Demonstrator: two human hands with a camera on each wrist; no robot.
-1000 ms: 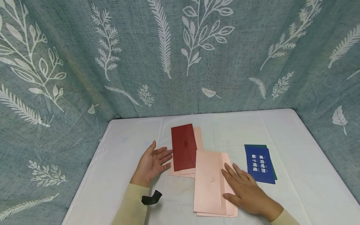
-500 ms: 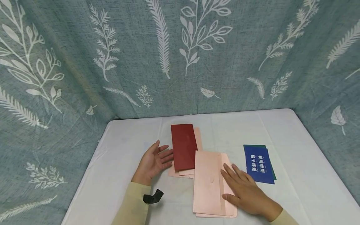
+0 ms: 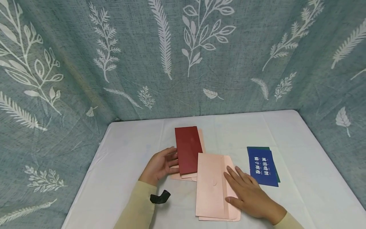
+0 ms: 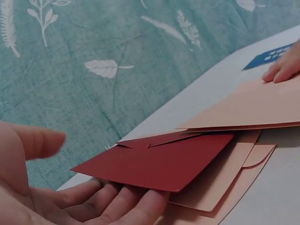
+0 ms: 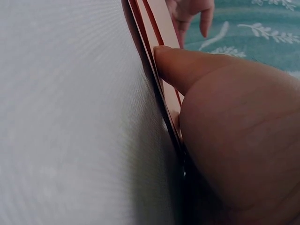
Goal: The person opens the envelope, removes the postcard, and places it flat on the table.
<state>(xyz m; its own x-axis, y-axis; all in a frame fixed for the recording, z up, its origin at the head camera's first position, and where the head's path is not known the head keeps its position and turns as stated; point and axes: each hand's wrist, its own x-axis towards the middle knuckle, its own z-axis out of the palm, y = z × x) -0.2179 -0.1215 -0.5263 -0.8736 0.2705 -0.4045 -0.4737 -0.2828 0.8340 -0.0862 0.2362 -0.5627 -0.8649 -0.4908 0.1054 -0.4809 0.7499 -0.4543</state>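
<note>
A dark red envelope (image 3: 188,149) lies over pink envelopes (image 4: 220,185) left of the table's middle. My left hand (image 3: 161,163) is at its left edge; in the left wrist view the fingers (image 4: 126,204) reach beneath that edge, and the thumb stands raised and apart from the paper. Nearer to me, a pink envelope (image 3: 210,187) with a small round notch overlaps the red one's lower right corner and lies on another pink one. My right hand (image 3: 251,194) rests on its right side with fingers spread and extended. Its thumb (image 5: 173,63) touches the paper in the right wrist view.
Right of the right hand lies a blue card (image 3: 263,168) with white characters, over a green card (image 3: 278,178). A black strap piece (image 3: 160,197) shows by the left sleeve. A patterned curtain (image 3: 171,57) hangs behind the white table (image 3: 134,136).
My left hand has shifted right, its fingers going under the red envelope's edge. That envelope has turned and slid slightly right; its flap lines no longer show in the head view. The right hand stays put.
</note>
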